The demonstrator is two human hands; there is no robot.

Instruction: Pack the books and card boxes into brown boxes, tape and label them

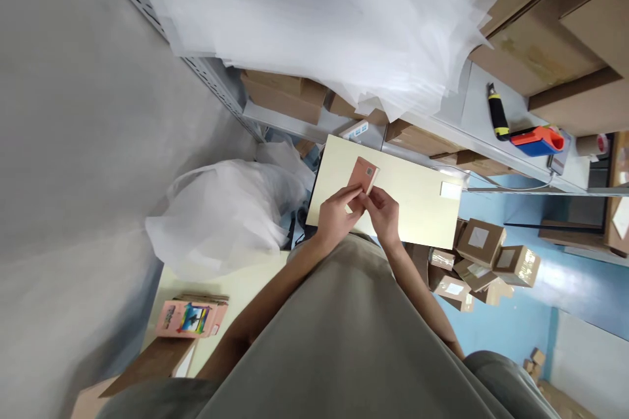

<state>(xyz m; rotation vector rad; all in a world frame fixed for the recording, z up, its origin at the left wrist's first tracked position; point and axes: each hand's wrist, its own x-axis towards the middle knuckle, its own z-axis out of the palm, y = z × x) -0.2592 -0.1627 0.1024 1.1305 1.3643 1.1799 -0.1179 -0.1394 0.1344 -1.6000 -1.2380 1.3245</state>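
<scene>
Both hands meet over the pale yellow table (417, 200), holding a small salmon-pink box (362, 172) with a square code printed on its face. My left hand (339, 213) is closed on its lower left part, the thumb and forefinger pinching near the bottom. From the other side, my right hand (383, 213) pinches the lower right edge, its fingertips close to those of the left. A pale edge shows along the box's right side. Fingers cover its lower end.
White foam sheets (304, 19) overhang a shelf ahead. A white plastic bag (226, 209) bulges at left, above pink printed cartons (189, 319). Taped cardboard boxes (479, 242) pile up at right. The shelf holds a yellow-black cutter (498, 112) and an orange-blue tape dispenser (538, 141).
</scene>
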